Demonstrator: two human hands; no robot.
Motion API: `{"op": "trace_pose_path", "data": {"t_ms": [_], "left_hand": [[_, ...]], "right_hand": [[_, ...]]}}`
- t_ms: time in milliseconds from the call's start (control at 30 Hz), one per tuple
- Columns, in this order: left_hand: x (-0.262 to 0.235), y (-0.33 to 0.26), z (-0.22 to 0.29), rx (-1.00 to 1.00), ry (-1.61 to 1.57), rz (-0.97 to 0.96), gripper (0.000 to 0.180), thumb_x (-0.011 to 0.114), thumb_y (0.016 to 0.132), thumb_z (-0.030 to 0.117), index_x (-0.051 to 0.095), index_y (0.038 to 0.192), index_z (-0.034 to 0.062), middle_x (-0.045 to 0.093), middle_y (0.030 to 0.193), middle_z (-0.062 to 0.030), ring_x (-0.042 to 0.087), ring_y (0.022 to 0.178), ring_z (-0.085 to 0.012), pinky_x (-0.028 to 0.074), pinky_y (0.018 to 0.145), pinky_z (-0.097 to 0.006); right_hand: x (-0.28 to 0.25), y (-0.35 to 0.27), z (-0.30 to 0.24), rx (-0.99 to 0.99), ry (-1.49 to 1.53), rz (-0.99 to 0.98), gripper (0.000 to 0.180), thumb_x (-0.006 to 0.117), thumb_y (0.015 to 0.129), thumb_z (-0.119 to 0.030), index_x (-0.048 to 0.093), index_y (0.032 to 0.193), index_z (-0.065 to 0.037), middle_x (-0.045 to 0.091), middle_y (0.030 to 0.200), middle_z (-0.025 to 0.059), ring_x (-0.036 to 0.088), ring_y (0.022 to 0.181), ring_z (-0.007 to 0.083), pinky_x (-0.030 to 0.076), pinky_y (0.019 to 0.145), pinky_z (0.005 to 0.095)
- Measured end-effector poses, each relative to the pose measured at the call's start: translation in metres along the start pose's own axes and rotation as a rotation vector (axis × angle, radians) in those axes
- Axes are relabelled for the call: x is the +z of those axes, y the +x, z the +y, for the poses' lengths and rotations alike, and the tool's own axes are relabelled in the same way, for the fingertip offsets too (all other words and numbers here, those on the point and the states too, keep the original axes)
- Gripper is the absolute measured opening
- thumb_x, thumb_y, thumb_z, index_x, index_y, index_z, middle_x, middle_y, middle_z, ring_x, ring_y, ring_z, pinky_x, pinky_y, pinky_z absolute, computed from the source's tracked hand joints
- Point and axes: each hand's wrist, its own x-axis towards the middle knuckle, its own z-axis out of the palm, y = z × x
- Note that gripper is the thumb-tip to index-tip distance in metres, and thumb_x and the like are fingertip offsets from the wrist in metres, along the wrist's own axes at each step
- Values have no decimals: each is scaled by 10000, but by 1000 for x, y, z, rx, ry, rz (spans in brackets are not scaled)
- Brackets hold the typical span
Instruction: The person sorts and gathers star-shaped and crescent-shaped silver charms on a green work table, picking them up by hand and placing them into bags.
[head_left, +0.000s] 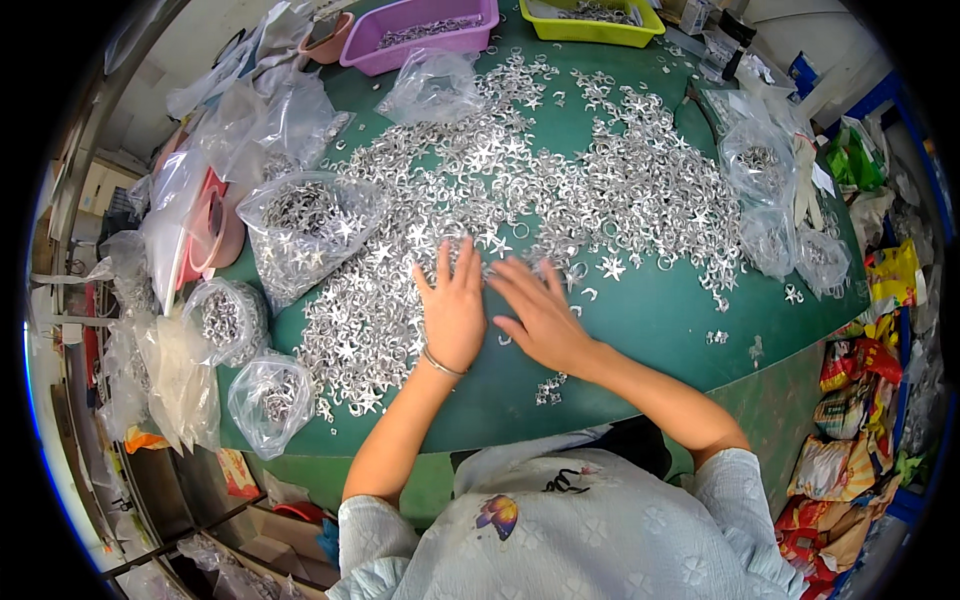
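A wide layer of small silvery metal pieces (450,170), among them stars, crescents and rings, is spread over a green table (660,330). My left hand (456,318) lies flat on the near part of the pieces, fingers stretched, a bangle (443,363) at its wrist. Close beside it, my right hand (543,315) has its fingers spread toward the left hand, their tips slightly blurred. Neither hand grips anything. Just beyond the right hand are a loose ring (520,230) and a larger star (611,267).
Clear plastic bags of metal pieces stand at the left, the largest bag (300,235) beside a pink basket (213,235). More bags (765,190) lie at the right. A purple basin (365,50) and a yellow-green basin (590,32) stand at the far edge.
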Motion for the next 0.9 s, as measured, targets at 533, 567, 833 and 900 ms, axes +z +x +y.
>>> {"op": "trace_pose_path", "data": {"t_ms": [533, 567, 833, 900], "left_hand": [[2, 28, 52, 346, -282, -72, 407, 570, 875, 138, 539, 1279, 101, 434, 1425, -68, 346, 1355, -328, 285, 1061, -607], [2, 25, 44, 355, -225, -91, 405, 572, 867, 132, 547, 1270, 98, 437, 1421, -67, 350, 1353, -324, 281, 1065, -606], [-19, 5, 4, -23, -26, -5, 448, 528, 775, -25, 561, 1218, 28, 449, 1393, -135, 377, 1308, -387, 251, 1074, -617], [-21, 11, 14, -102, -55, 31, 450, 511, 773, -38, 552, 1219, 4, 452, 1382, -162, 377, 1304, -396, 248, 1073, -622]], "right_hand": [[-79, -56, 43, 156, -299, -9, 309, 648, 807, -53, 672, 1106, -126, 466, 1351, 157, 346, 1346, 361, 228, 1080, 592], [-87, -59, 47, 170, -340, 24, 308, 648, 806, -52, 668, 1107, -115, 473, 1341, 154, 357, 1335, 362, 232, 1075, 588], [-101, -43, 64, 251, -375, 246, 291, 654, 812, -76, 641, 1102, -45, 499, 1304, 119, 397, 1277, 353, 269, 1035, 547], [-91, -23, 49, 229, -491, 129, 367, 669, 837, -189, 613, 1171, -46, 463, 1359, 113, 356, 1315, 355, 251, 1059, 562]]}}
